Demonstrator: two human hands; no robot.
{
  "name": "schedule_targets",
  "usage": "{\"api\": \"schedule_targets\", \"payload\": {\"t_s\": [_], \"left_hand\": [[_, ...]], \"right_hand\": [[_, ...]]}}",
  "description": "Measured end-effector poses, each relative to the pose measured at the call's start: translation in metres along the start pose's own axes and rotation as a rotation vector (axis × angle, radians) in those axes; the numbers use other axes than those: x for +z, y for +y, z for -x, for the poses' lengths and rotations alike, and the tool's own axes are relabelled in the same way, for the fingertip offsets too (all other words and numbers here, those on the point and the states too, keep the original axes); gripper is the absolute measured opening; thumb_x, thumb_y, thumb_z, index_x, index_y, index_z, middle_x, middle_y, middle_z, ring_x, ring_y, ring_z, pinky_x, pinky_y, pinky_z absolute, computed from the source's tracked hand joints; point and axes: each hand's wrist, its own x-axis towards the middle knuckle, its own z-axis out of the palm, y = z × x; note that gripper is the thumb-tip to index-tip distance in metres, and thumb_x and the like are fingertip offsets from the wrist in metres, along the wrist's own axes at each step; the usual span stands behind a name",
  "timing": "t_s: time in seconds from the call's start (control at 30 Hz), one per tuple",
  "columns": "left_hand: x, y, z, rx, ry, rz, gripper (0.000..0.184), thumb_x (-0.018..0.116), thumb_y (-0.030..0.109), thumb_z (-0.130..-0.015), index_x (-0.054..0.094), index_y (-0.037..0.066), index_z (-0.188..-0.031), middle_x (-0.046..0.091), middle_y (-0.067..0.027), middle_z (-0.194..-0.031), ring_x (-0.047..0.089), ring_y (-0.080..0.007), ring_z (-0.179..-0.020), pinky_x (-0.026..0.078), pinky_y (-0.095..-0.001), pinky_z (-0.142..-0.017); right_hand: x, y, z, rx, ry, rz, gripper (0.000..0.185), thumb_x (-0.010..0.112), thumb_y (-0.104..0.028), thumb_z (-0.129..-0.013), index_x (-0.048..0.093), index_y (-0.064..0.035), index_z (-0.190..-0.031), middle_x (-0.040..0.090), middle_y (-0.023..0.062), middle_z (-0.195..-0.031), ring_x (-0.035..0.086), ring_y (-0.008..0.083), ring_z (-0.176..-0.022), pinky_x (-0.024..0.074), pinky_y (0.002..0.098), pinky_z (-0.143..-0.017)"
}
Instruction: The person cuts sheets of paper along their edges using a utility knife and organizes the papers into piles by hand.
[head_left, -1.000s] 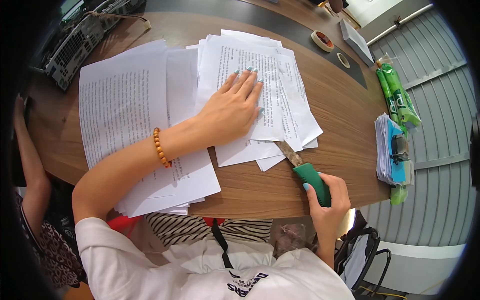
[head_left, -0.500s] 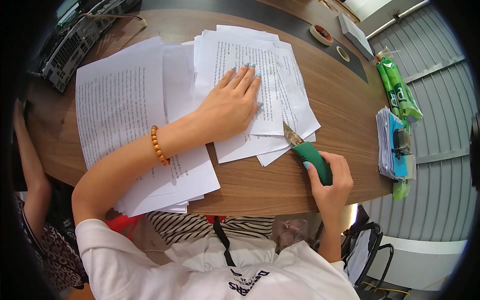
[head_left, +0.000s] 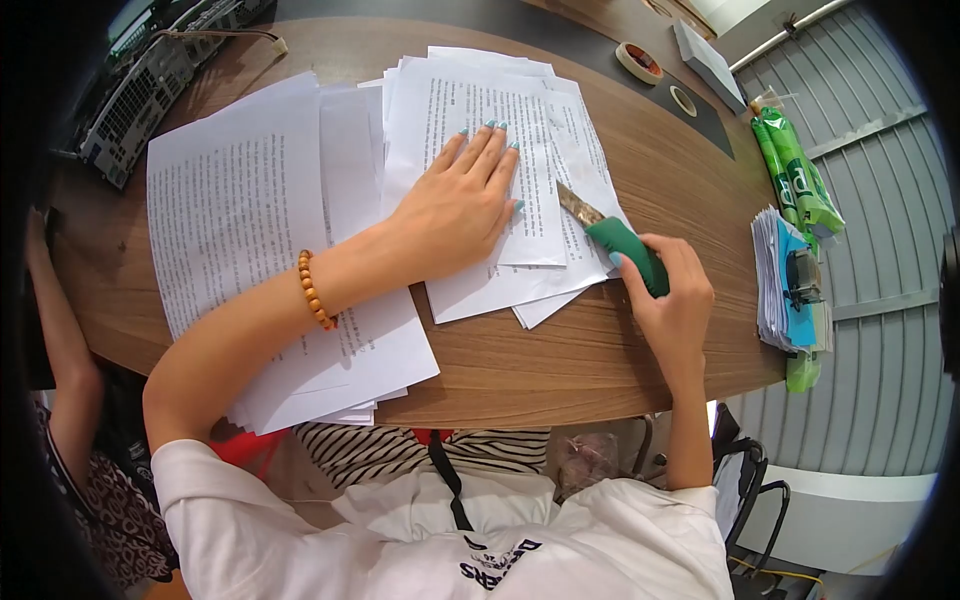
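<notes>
My left hand (head_left: 462, 200) lies flat, fingers stretched out, on a loose pile of printed sheets (head_left: 480, 95). My right hand (head_left: 672, 295) is wrapped round the green handle of a knife (head_left: 628, 243). The knife's short, stained blade points up and to the left, over the right edge of the pile; whether it touches the paper I cannot tell. Under my left forearm is a second stack of printed paper (head_left: 235, 200), partly covered by the arm.
A metal computer case (head_left: 150, 95) stands at the back left. Tape rolls (head_left: 638, 63) lie at the far right. Green packs (head_left: 795, 170) and a clipped paper bundle (head_left: 775, 285) line the right edge. Another person's arm (head_left: 62, 310) shows at the left.
My right hand has moved up and away from me with the knife, bringing the blade over the sheets' right side. My left hand has stayed almost in place.
</notes>
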Motion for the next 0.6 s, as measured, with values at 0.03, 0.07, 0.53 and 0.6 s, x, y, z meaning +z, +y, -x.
{"api": "schedule_targets", "payload": {"t_s": [0.03,0.07,0.53,0.6], "left_hand": [[0.0,0.0,0.0,-0.001,-0.002,-0.002,0.049,0.041,0.021,-0.092,0.04,-0.015,-0.124,0.037,-0.0316,-0.133,0.032,-0.0398,-0.129,0.023,-0.0478,-0.107],[0.0,0.0,0.0,-0.003,-0.003,-0.003,0.049,0.04,0.022,-0.092,0.04,-0.015,-0.124,0.037,-0.0314,-0.133,0.032,-0.0396,-0.129,0.023,-0.048,-0.107],[0.001,0.002,0.0,-0.037,-0.008,-0.031,0.05,0.04,0.023,-0.092,0.04,-0.014,-0.126,0.037,-0.0302,-0.134,0.031,-0.0387,-0.13,0.023,-0.0491,-0.107],[0.002,0.001,0.0,-0.022,-0.006,-0.041,0.05,0.04,0.023,-0.092,0.04,-0.014,-0.126,0.037,-0.0302,-0.134,0.032,-0.0387,-0.13,0.023,-0.0491,-0.107]], "right_hand": [[0.002,0.002,-0.005,0.003,-0.018,-0.019,0.023,0.07,-0.018,-0.075,0.061,-0.0029,-0.09,0.06,0.01,-0.083,0.059,0.0264,-0.073,0.0471,0.0352,-0.061],[0.004,0.004,-0.009,0.005,-0.036,-0.038,0.023,0.07,-0.019,-0.075,0.061,-0.003,-0.089,0.06,0.0097,-0.083,0.059,0.0261,-0.072,0.0471,0.0351,-0.06],[0.008,0.002,-0.017,-0.045,-0.035,-0.003,0.024,0.069,-0.024,-0.077,0.061,-0.0041,-0.088,0.055,0.008,-0.091,0.061,0.0234,-0.069,0.0491,0.0338,-0.056],[0.014,-0.001,-0.022,-0.046,-0.022,0.005,0.025,0.069,-0.025,-0.077,0.061,-0.0046,-0.089,0.053,0.0081,-0.095,0.061,0.0227,-0.069,0.0494,0.0335,-0.055]]}}
